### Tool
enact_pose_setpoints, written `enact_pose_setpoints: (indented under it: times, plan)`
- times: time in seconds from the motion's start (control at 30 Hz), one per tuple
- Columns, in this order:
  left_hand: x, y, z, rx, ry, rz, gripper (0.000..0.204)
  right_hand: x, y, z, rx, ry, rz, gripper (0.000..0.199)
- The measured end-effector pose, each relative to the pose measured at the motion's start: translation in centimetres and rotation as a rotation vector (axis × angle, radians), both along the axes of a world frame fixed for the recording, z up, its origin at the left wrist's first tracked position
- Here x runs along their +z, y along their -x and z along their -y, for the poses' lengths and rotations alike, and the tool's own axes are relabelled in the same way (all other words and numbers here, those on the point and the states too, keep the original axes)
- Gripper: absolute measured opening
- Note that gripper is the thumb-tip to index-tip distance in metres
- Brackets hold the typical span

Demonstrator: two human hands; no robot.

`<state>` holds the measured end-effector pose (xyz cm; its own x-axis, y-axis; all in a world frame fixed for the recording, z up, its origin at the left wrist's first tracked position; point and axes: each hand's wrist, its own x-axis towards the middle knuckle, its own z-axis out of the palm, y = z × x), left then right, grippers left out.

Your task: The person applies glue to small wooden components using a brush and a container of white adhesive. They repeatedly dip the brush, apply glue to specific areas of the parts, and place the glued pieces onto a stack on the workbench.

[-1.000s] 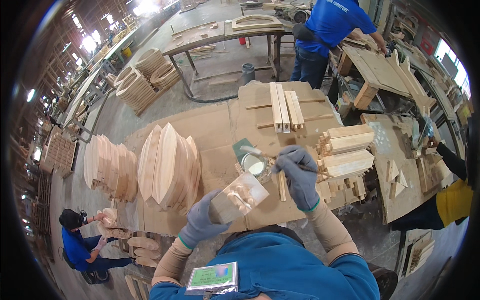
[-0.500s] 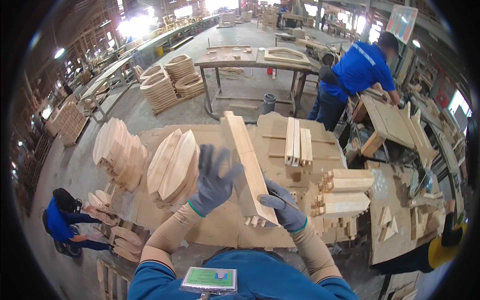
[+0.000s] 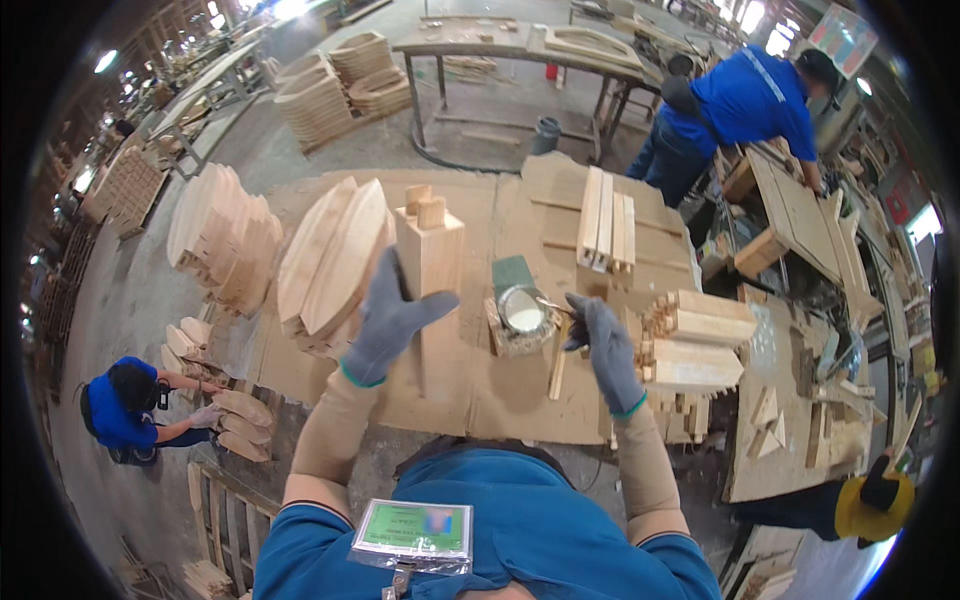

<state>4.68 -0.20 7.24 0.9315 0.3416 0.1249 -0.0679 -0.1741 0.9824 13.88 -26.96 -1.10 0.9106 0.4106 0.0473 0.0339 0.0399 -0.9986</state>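
Observation:
My left hand [image 3: 385, 318], in a grey glove, is spread beside a thick wooden post [image 3: 432, 262]. Its thumb reaches in front of the post, and I cannot make out whether the palm touches it. Two tenons stick up from the post's upper end. My gloved right hand [image 3: 608, 352] pinches a thin stick [image 3: 556, 306]. The stick's light tip is at the rim of a round pot [image 3: 522, 312] of white liquid, with crusted sides. A green flap [image 3: 513, 271] stands behind the pot, and a narrow wooden strip [image 3: 558, 362] lies to its right.
Cardboard [image 3: 490, 400] covers the bench. Curved wooden panels [image 3: 335, 255] are stacked at left, slim bars [image 3: 605, 220] lie far right, and tenoned blocks [image 3: 700, 340] are piled at right. Co-workers in blue [image 3: 735, 105] and yellow [image 3: 875, 505] are on the right, another [image 3: 125, 405] at left.
The wooden post has moved from my right hand's grip to upright beside my left hand. My right hand keeps the thin stick, now at the pot. The view has tilted downward.

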Motion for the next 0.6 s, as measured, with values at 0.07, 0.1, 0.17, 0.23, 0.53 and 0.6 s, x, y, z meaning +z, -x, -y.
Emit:
enact_pose_setpoints:
  times: [0.07,0.1,0.17,0.23,0.53,0.6]
  plan:
    - [-0.9,1.5,-0.6,0.063,-0.384,-0.064,0.065,-0.4,-1.6,1.2,-0.027,0.003,-0.086,0.024]
    - [-1.4,2.2,-0.4,0.053,-0.522,-0.079,0.065,-1.1,-1.9,1.4,-0.047,-0.041,-0.107,0.020]
    - [-2.1,3.3,-0.6,0.019,-0.720,-0.099,0.067,-2.6,-2.2,0.8,-0.076,-0.132,-0.147,0.011]
    - [-2.8,4.2,-0.9,-0.031,-0.841,-0.112,0.071,-3.9,-2.3,0.3,-0.139,-0.094,-0.136,0.006]
    - [-3.5,5.7,-0.6,-0.050,-1.054,-0.129,0.067,-8.4,-2.7,-2.2,-0.161,-0.391,-0.418,0.004]
    - [-3.6,5.2,-0.2,-0.077,-1.116,-0.105,0.068,-9.4,-3.4,-2.0,-0.262,-0.642,-0.623,0.003]
